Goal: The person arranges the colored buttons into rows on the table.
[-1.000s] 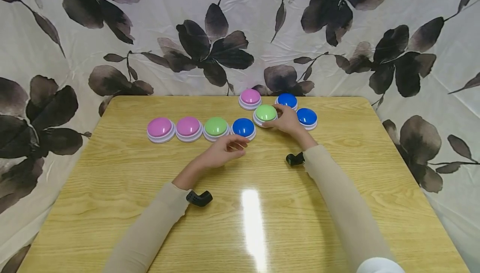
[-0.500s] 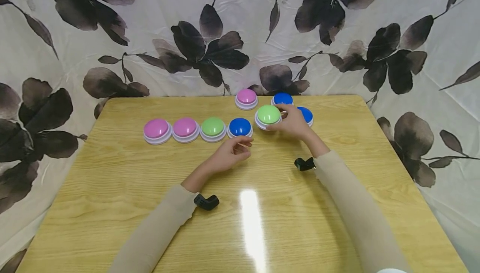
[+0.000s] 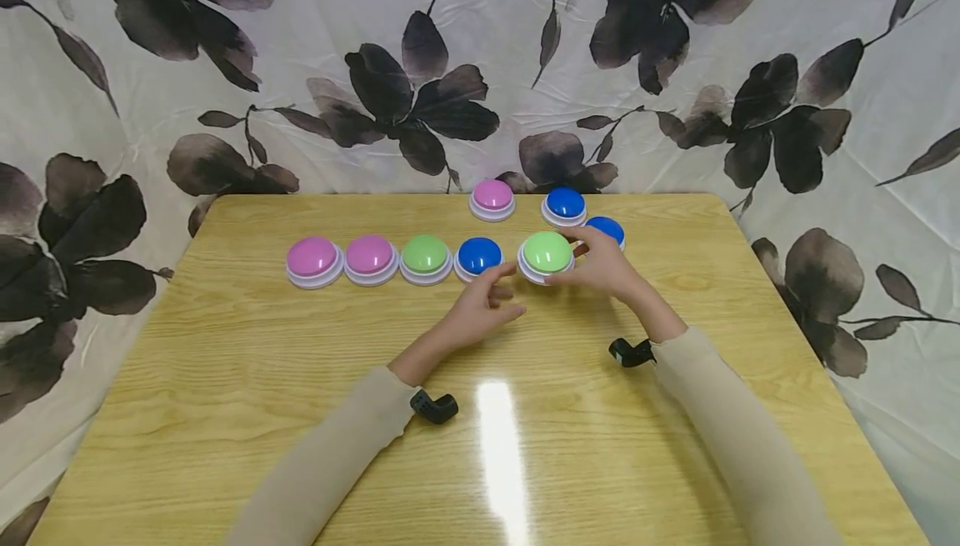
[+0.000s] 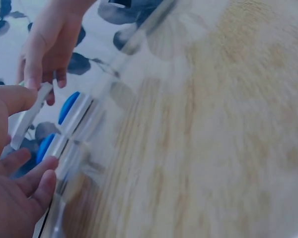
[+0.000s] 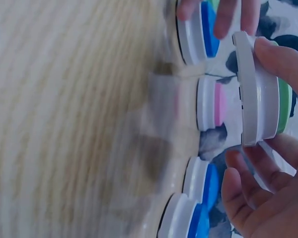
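My right hand (image 3: 606, 267) pinches a green dome push button (image 3: 546, 252) with a white base between thumb and fingers. In the right wrist view its base (image 5: 256, 94) is raised off the table. My left hand (image 3: 480, 313) is just left of it, fingers loosely bent and holding nothing, fingertips by a blue push button (image 3: 478, 254); whether they touch it I cannot tell. That blue button ends a row with a second green button (image 3: 425, 254), a pink button (image 3: 369, 255) and another pink button (image 3: 312, 257).
Behind the right hand are a pink button (image 3: 492, 194), a blue button (image 3: 565, 202) and a partly hidden blue button (image 3: 606, 229), near the back edge of the wooden table (image 3: 225, 379). A floral cloth (image 3: 300, 29) hangs beyond that edge.
My right hand has brought the green button forward and slightly right, away from the back buttons and up off the table. The left hand has shifted right, toward it.
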Demonstrator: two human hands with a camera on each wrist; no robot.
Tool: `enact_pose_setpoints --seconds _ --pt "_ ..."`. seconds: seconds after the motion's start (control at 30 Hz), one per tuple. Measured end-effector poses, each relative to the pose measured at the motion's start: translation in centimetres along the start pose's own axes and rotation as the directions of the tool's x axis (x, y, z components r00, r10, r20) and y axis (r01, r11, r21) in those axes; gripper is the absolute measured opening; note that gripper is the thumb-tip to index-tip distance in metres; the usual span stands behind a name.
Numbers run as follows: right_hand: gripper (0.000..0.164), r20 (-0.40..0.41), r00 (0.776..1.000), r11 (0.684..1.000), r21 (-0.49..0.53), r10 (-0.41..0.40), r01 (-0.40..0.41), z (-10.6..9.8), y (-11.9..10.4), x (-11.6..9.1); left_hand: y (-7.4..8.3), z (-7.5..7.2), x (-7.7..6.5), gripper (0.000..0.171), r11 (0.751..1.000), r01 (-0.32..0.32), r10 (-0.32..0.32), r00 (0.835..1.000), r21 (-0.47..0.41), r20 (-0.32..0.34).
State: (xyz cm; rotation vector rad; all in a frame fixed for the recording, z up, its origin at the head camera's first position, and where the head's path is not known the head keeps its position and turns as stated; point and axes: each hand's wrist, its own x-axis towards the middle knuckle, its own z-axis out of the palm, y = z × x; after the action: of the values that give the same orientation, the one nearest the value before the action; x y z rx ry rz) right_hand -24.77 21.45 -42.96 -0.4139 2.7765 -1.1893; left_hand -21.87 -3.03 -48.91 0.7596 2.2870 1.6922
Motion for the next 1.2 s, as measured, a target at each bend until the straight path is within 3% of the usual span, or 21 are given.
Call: enact_pose_setpoints --seconds 0.2,0.47,0.7,1.2 --pt "0.080 0.026 0.999 0.999 0.002 -0.034 0.034 0.2 -0.1 -1.3 0.1 0.6 0.2 0.071 0.999 -0.038 0.038 0.999 0.004 -0.039" --pt "0.075 0.049 0.992 0.993 0.032 -0.116 0.114 1.6 -0.4 -2.8 0.1 0.2 -0.5 0.073 0.998 -0.051 0.052 0.997 0.023 -0.051" --pt "0.076 0.067 0.994 0.995 0.046 -0.090 0.087 3.3 -0.7 -4.1 0.4 -0.5 -1.9 0.070 0.991 -0.049 0.056 0.997 0.127 -0.049" --pt "0.077 0.072 0.992 0.994 0.021 -0.109 0.107 6.8 -2.8 -4.3 -0.7 -2.7 -4.6 0.067 0.988 -0.032 0.038 0.998 0.152 -0.043"
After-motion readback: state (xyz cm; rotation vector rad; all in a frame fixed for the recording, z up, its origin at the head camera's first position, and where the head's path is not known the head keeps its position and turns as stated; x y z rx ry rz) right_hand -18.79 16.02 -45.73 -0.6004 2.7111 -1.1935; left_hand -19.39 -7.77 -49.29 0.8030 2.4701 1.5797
